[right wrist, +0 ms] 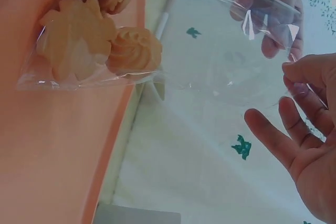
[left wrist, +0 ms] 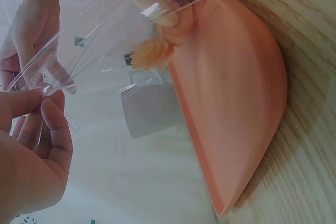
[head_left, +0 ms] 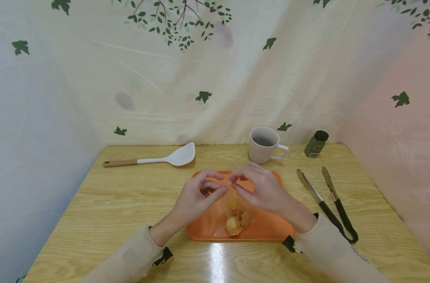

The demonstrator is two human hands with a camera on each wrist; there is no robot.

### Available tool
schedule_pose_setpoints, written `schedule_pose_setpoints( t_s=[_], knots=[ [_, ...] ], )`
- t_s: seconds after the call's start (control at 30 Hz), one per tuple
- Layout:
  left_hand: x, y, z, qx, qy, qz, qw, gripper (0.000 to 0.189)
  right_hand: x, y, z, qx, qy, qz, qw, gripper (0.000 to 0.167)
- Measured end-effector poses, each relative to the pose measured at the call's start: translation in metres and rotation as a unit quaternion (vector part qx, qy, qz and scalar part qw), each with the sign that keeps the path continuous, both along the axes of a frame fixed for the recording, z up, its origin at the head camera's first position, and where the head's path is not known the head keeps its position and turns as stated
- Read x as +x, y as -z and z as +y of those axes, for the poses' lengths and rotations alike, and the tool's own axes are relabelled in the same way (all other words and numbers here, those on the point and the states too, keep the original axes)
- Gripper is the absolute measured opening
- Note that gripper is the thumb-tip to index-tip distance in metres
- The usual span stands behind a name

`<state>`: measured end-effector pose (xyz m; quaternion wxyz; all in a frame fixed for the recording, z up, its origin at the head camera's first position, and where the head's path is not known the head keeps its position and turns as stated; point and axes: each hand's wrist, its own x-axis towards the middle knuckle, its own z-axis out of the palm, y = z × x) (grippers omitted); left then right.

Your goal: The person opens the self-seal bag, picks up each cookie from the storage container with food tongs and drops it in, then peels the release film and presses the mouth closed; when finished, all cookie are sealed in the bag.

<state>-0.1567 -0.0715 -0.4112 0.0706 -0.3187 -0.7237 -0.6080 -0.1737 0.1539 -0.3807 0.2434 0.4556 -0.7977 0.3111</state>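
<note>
A clear plastic bag [right wrist: 215, 40] with several golden cookies [right wrist: 76, 40] at its bottom hangs upright over an orange tray [head_left: 271, 228]. In the left wrist view, my left hand [head_left: 193, 198] pinches the bag's top edge between thumb and index finger. My right hand [head_left: 262, 188] pinches the same edge close by, thumb against a fingertip, its other fingers spread apart in the right wrist view. One swirled cookie [right wrist: 135, 55] lies beside a flatter, wavy-edged one.
Behind the tray stands a pale mug [head_left: 260, 151], with a dark-capped spice jar [head_left: 315, 145] to its right. Black-handled tongs [head_left: 329, 204] lie spread on the wooden table [head_left: 119, 208]. A white spatula [head_left: 181, 155] with a wooden handle lies back left.
</note>
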Motion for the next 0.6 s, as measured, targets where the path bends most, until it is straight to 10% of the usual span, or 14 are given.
schedule_pose_setpoints(
  t_s=[0.37, 0.6],
  knots=[
    [-0.0017, 0.0003, 0.0004, 0.004, -0.001, -0.003, 1.0000, 0.023, 0.0031, 0.0038, 0.0028, -0.033, -0.026, -0.132, 0.9904, 0.026],
    [-0.0026, -0.0003, -0.0001, 0.002, -0.005, -0.012, 0.9999, 0.022, 0.0040, -0.0007, 0.0068, -0.068, -0.045, -0.339, 0.9373, 0.021]
  ],
)
